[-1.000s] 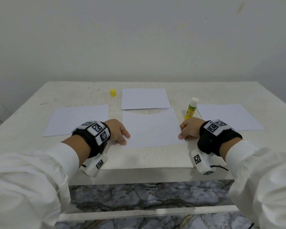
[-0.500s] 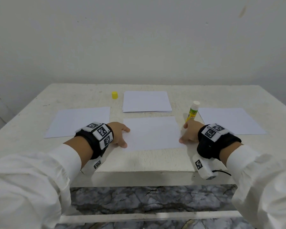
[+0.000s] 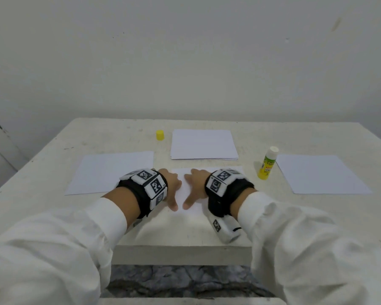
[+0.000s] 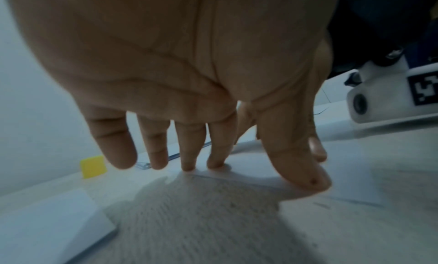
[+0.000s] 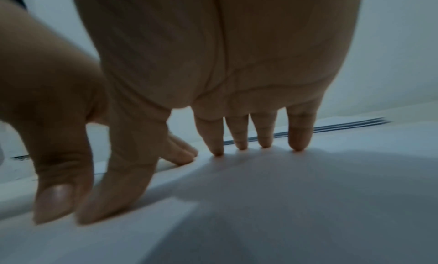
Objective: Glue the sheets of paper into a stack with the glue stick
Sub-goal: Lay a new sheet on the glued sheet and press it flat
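Note:
A white sheet [image 3: 183,194] lies in the middle of the table near the front edge. Both hands press flat on it, side by side. My left hand [image 3: 171,187] lies over its left part with straight fingers [image 4: 214,155] touching the paper [image 4: 260,174]. My right hand [image 3: 195,187] lies over its right part, fingertips [image 5: 264,136] and thumb down on the sheet [image 5: 308,193]. The uncapped glue stick [image 3: 267,162] stands upright to the right of the sheet. Behind the sheet lies a stack of sheets [image 3: 204,144].
The yellow cap [image 3: 160,135] stands at the back, left of the stack, and shows in the left wrist view as the cap [image 4: 93,166]. Single sheets lie at the left [image 3: 112,171] and at the right [image 3: 319,173]. The white table [image 3: 53,155] ends close below my wrists.
Both hands have moved inward from the sheet's side edges to its middle and now lie flat on it. The glue stick stands free of the right hand.

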Demonstrator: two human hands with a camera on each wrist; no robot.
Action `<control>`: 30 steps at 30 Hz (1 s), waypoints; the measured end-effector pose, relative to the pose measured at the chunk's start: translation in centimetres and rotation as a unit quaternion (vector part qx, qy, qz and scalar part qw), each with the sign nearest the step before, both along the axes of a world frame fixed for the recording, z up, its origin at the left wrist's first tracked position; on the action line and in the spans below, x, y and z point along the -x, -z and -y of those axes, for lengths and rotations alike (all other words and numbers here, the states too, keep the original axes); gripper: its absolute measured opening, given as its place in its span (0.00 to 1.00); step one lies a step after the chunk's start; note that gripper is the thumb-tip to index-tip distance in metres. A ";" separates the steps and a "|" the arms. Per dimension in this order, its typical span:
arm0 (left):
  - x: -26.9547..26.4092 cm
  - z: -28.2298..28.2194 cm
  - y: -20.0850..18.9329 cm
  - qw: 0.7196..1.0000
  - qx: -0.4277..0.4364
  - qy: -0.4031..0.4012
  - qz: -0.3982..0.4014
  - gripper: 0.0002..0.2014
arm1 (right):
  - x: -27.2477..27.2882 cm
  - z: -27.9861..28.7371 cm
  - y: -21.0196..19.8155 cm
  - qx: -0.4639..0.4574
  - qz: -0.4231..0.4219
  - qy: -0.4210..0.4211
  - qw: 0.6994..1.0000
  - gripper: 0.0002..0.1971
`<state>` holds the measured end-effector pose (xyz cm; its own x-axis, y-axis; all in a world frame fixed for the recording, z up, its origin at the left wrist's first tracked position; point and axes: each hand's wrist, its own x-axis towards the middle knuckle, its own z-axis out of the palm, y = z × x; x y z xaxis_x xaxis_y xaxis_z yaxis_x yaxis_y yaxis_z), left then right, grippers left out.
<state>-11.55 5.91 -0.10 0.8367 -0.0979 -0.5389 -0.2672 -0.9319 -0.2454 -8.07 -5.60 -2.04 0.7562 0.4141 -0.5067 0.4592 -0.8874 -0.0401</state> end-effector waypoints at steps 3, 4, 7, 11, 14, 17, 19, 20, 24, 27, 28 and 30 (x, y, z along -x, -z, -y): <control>-0.1 -0.2 0.2 1.000 0.007 -0.001 0.010 0.39 | -0.4 -0.4 0.4 0.003 -0.008 -0.024 1.000 0.58; -0.1 -0.3 0.3 1.000 0.000 0.004 0.006 0.40 | -0.6 0.4 0.4 0.014 -0.016 -0.018 1.000 0.60; -0.3 -0.5 0.6 0.999 -0.025 0.026 -0.008 0.40 | -1.2 4.6 -0.3 0.040 -0.026 0.024 0.999 0.63; -0.6 -0.9 0.8 0.999 -0.015 0.025 -0.025 0.43 | -0.7 9.5 -1.7 0.041 -0.023 0.063 0.997 0.57; -1.2 -0.3 0.1 1.000 -0.003 0.003 -0.025 0.38 | -0.8 9.7 -1.4 0.035 -0.013 0.064 0.997 0.53; -2.3 1.5 -0.4 0.999 0.032 -0.014 0.000 0.27 | -1.1 9.3 -1.1 0.039 -0.006 0.064 0.997 0.47; -3.0 3.3 -0.1 0.997 0.062 -0.020 0.032 0.31 | -1.3 9.3 -0.9 0.041 -0.005 0.062 0.997 0.47; -3.4 4.4 0.1 0.996 0.077 -0.018 0.042 0.36 | -1.3 9.3 -0.8 0.042 -0.005 0.061 0.997 0.49; -4.0 8.8 1.9 0.994 0.099 0.042 0.017 0.52 | -1.5 9.3 -0.4 0.038 0.001 0.065 0.997 0.53; -3.9 9.6 2.1 0.994 0.095 0.046 0.014 0.57 | -1.6 9.5 -0.1 0.036 0.002 0.057 0.998 0.55; -4.0 9.0 1.9 0.997 0.078 0.029 0.008 0.58 | -1.6 9.5 -0.1 0.039 0.001 0.059 0.997 0.56; -4.0 7.0 1.6 0.999 0.052 -0.004 -0.001 0.55 | -1.6 9.5 -0.2 0.038 0.000 0.068 0.997 0.57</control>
